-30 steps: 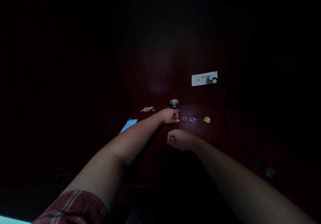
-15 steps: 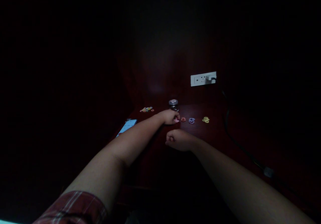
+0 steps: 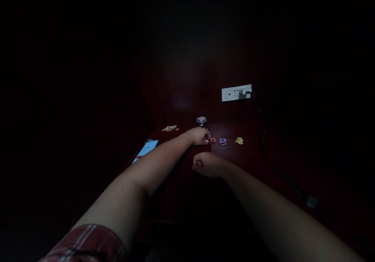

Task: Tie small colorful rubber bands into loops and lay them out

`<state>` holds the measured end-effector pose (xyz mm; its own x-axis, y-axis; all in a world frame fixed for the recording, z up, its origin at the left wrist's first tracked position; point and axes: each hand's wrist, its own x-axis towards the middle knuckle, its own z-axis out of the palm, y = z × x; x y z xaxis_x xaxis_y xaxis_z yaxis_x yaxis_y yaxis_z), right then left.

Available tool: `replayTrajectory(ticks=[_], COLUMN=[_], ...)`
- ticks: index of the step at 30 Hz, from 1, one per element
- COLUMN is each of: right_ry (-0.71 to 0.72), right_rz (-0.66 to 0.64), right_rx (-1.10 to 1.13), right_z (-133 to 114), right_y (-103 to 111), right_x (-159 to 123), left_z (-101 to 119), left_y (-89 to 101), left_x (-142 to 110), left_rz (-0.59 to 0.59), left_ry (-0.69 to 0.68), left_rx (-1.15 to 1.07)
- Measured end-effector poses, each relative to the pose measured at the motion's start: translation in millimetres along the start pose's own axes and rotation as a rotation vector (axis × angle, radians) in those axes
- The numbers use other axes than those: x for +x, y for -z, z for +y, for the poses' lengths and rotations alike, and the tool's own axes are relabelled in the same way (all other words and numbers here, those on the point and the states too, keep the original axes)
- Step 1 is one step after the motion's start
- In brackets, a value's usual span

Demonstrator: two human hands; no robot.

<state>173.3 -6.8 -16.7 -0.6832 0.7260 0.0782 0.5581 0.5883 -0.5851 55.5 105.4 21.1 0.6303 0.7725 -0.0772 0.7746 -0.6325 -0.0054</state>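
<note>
- The change over the last second is small: the fingertips of the left hand (image 3: 199, 136) have shifted slightly towards the orange bands (image 3: 213, 140); the view has drifted a little as well.
- The pink bands (image 3: 206, 141) lie on the worktop (image 3: 230, 152), right at those fingertips and partly hidden by them; they look to be what the hand is busy with.
- Left grip: fingers bent and drawn in, partly closed; whether a band is pinched between them, I cannot tell.
- Right grip: the right hand (image 3: 208, 164) is loosely curled nearer the wearer, nothing seen in it; how tightly it closes, I cannot tell.
- The orange, violet (image 3: 223, 141) and yellow bands (image 3: 239, 140) keep their places in a row to the right of the pink ones; the colour groups remain apart, so the shift has mixed nothing.
- The multicoloured bands (image 3: 170, 128) lie loose at the far left; the lidded jar (image 3: 201, 120) stands just behind the left hand; the lit phone (image 3: 145, 151) lies beside the left forearm.
</note>
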Motion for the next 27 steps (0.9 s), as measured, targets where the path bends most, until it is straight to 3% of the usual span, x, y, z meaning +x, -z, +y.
replayTrajectory(ticks=[10, 15, 18, 22, 27], right_ry=[-0.005, -0.005, -0.005, -0.014, 0.025], right_rz=[0.013, 0.000, -0.006, 0.004, 0.013], right_rx=[0.009, 0.020, 0.031, 0.051, 0.062], right_z=[-2, -1, 1, 4, 10], right_y=[1, 0, -1, -4, -7], right_x=[-2, 0, 1, 3, 4], left_z=[0, -12, -40, -84, -113], left_y=[-3.2, 12.3, 29.6, 47.0, 45.1], left_x=[-1, -11, -33, -80, -137], left_rz=[0.037, 0.049, 0.098, 0.115, 0.085], left_ry=[0.075, 0.077, 0.177, 0.336, 0.471], left_rx=[0.078, 0.082, 0.088, 0.109, 0.135])
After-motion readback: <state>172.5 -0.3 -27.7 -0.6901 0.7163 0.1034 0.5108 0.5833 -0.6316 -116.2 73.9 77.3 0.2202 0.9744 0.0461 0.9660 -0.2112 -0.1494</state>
